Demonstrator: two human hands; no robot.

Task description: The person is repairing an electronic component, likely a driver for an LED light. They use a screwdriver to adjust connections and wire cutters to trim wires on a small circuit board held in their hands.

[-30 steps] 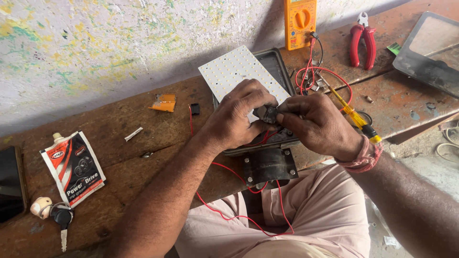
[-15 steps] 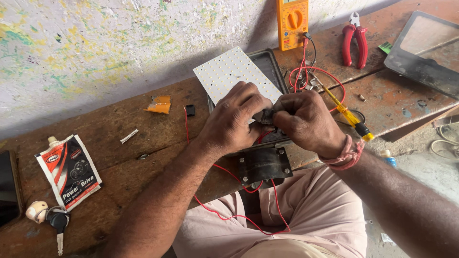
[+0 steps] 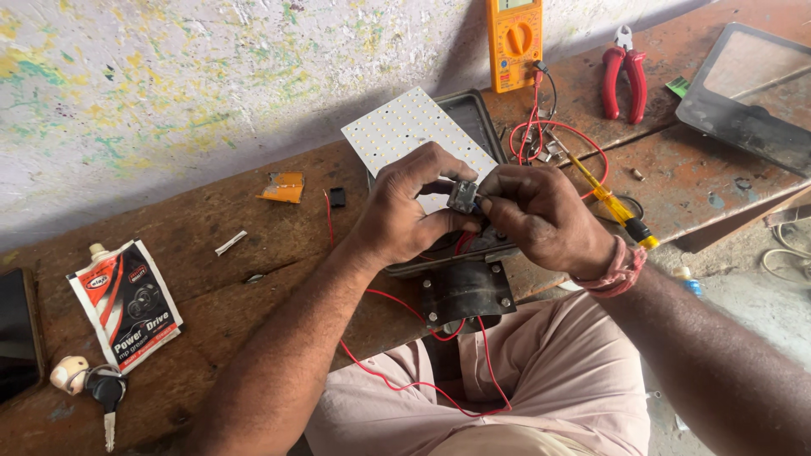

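Arms: both bare to above the elbow, no sleeves in view.
Hands: left hand (image 3: 410, 207) and right hand (image 3: 541, 215) bare, no gloves, no rings visible.
Wristband: pink-red threads (image 3: 615, 272) wound several times around the right wrist, ends loose.
Left wrist: nothing worn.
Trousers: pale pinkish-beige cloth (image 3: 541, 371), lightly creased, below the wristband.

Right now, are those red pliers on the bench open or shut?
Shut: the red pliers lie flat on the bench, handles nearly parallel and the metal tips together.
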